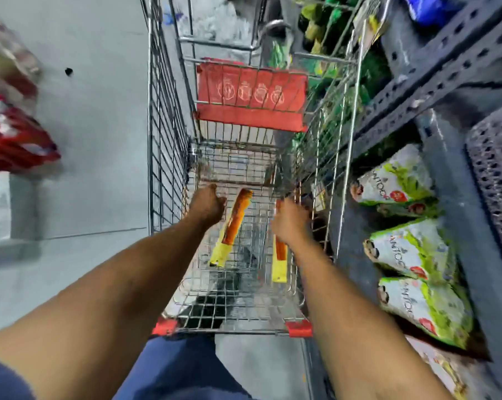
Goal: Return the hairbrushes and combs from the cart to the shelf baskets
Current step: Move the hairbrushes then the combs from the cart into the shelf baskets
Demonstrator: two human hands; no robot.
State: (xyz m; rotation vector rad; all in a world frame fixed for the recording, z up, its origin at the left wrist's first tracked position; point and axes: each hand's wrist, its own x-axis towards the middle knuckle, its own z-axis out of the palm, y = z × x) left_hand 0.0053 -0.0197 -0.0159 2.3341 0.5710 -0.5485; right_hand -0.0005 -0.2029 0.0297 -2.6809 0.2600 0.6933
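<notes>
Both arms down inside the cart: my left hand curled just left of one packaged comb, my right hand over another comb; can't tell its grip.

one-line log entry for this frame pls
phase: reaching into cart | left hand: beside packaged comb, grip unclear | right hand: over second packaged comb, grip unclear | image: blurred

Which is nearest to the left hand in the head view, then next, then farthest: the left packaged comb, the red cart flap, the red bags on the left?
From the left hand:
1. Left packaged comb, just to its right, in the cart.
2. Red cart flap, ahead at the cart's far end.
3. Red bags, far left, outside the cart.
</notes>
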